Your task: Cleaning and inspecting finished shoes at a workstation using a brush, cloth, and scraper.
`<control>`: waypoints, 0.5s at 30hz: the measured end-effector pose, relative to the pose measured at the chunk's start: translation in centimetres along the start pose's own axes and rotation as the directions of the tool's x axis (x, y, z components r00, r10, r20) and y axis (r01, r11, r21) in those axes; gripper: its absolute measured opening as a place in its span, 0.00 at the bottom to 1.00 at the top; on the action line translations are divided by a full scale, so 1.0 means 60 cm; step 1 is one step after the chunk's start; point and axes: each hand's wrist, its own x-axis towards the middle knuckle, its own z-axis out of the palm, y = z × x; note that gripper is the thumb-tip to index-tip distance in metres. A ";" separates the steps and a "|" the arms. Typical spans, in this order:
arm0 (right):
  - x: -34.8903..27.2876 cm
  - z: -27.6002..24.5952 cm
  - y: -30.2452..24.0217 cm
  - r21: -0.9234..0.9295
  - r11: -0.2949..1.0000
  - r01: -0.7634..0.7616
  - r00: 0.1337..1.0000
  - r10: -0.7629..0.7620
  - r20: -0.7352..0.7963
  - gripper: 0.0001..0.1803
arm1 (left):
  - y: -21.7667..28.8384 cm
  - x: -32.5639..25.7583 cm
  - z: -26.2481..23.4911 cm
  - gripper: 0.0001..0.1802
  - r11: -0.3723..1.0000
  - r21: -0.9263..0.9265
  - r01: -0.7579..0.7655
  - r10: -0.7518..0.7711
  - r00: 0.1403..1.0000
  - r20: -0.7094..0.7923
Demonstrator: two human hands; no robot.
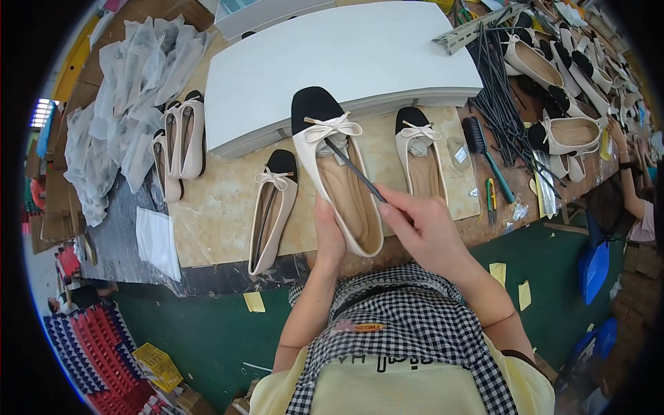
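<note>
Well, left hand (330,235) grips a shoe (342,197); right hand (430,232), angled inward, pinches a rod (356,171)

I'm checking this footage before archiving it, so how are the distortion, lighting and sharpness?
Head view: fisheye curvature bows the raised white surface's edges, with black around the rim; lighting looks fairly even; the held shoe reads clearly, while the co-worker's arm looks softer.

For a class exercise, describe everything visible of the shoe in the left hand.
This cream shoe has a black toe cap, cream bow and beige insole; the upper looks leathery. Opening up, toe forward and slightly left, it is held over the table, left hand at its left side; a dark rod in the right hand enters it.
</note>
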 end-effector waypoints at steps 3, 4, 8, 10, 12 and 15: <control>-0.003 0.007 -0.004 -0.024 0.999 -0.022 0.999 0.023 0.038 0.17 | 0.000 -0.003 0.000 0.43 0.997 0.071 0.025 -0.024 1.000 -0.014; -0.002 0.008 -0.002 -0.010 1.000 0.025 1.000 -0.025 0.003 0.17 | -0.004 -0.006 0.000 0.43 0.997 0.068 0.027 -0.027 1.000 -0.010; 0.010 0.026 -0.007 -0.134 0.970 0.202 0.963 -0.222 -0.151 0.17 | -0.025 -0.021 0.016 0.51 0.999 0.029 -0.027 0.026 1.000 0.013; 0.022 0.042 0.002 -0.195 0.947 0.254 0.933 -0.293 -0.209 0.18 | -0.038 -0.029 0.032 0.52 0.998 0.038 -0.059 0.062 0.995 -0.074; 0.026 0.063 0.026 -0.284 0.920 0.272 0.892 -0.351 -0.285 0.18 | -0.024 -0.033 0.051 0.51 1.000 -0.013 0.025 -0.025 0.999 -0.022; 0.021 0.085 0.048 -0.395 0.872 0.287 0.869 -0.411 -0.275 0.18 | -0.034 -0.037 0.051 0.53 0.998 0.020 0.067 -0.067 0.998 -0.014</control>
